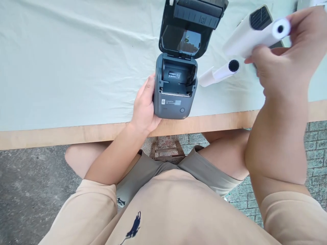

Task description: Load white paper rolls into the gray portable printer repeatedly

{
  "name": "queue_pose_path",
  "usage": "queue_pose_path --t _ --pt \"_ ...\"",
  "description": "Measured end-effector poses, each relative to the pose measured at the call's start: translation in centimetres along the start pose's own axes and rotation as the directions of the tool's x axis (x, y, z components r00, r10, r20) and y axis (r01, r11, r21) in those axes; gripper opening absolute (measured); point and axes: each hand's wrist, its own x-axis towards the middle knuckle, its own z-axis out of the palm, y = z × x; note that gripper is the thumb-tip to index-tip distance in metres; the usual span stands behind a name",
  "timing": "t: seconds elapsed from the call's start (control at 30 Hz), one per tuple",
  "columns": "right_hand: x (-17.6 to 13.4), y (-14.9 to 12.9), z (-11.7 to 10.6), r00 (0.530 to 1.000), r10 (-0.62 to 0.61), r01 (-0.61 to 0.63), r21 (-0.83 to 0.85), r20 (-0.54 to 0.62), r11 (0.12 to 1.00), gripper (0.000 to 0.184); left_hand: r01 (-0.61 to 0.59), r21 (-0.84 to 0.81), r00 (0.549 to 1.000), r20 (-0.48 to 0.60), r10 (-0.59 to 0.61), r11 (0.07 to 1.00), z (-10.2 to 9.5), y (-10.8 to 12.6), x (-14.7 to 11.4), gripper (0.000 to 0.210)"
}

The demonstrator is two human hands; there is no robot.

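Note:
My left hand (144, 109) is wrapped round the side of a dark grey portable label printer (170, 110), holding it over the table's front edge. The printer's lid (184, 41) stands raised, and its paper bay (175, 75) shows no roll inside. Up at the right, my right hand (277, 64) grips a white paper roll (258, 41) between thumb and fingers. The roll's hollow core faces right. Below it, on the cloth, lies a smaller white roll-shaped thing (222, 73) with a black round end and a loose paper flap.
A pale cloth (76, 68) covers the table, whose wooden edge (63, 132) runs along the front. Behind the held roll sits a dark ribbed object (261, 17), partly hidden. A white item (310, 3) is cut off at the upper right corner. A wooden stool (167, 153) shows below.

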Motion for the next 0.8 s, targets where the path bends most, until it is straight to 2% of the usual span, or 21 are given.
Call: queue_pose_path --t 0.1,0.2,0.23,0.33,0.4,0.53,0.63,0.7,0.8 --pt "0.2 0.1 0.8 0.991 0.107 -0.100 -0.083 0.078 0.991 0.033 -0.012 0.000 1.000 0.002 0.012 1.000 0.1 0.1 0.0 0.037" --pt "-0.5 -0.5 -0.2 0.960 0.208 -0.170 -0.198 0.188 0.965 0.041 -0.007 -0.004 1.000 -0.006 0.007 1.000 0.1 0.2 -0.1 0.036" --pt "-0.8 -0.8 -0.7 0.959 0.186 -0.144 -0.199 0.212 0.969 0.049 -0.005 -0.010 1.000 -0.007 0.005 1.000 0.1 0.2 -0.1 0.036" --pt "-1.8 -1.5 -2.4 0.975 -0.039 0.064 -0.110 0.220 0.992 0.062 0.009 -0.029 1.000 0.010 -0.008 1.000 0.1 0.2 -0.2 0.036" --pt "-2.2 -1.5 -2.6 0.958 -0.152 0.181 -0.101 0.245 0.978 0.051 0.015 -0.022 1.000 0.025 -0.015 1.000 0.2 0.3 -0.2 0.036" --pt "-2.1 -1.0 -1.4 0.912 -0.215 0.315 -0.259 0.350 0.913 0.024 0.004 0.022 1.000 0.000 -0.004 1.000 0.3 0.3 -0.3 0.037" --pt "-2.1 -0.9 -1.2 0.897 -0.280 0.390 -0.315 0.341 0.866 0.018 0.006 0.027 1.000 0.004 -0.006 1.000 0.3 0.3 -0.3 0.037" --pt "-2.6 -1.5 -2.1 0.889 -0.357 0.425 -0.227 0.288 0.876 0.018 0.001 0.019 1.000 0.009 -0.002 1.000 0.4 0.4 -0.3 0.037" --pt "-3.7 -3.2 -3.7 0.857 -0.460 0.444 0.120 0.233 0.888 0.009 0.010 -0.007 1.000 0.007 -0.010 1.000 0.7 0.6 -0.5 0.036"
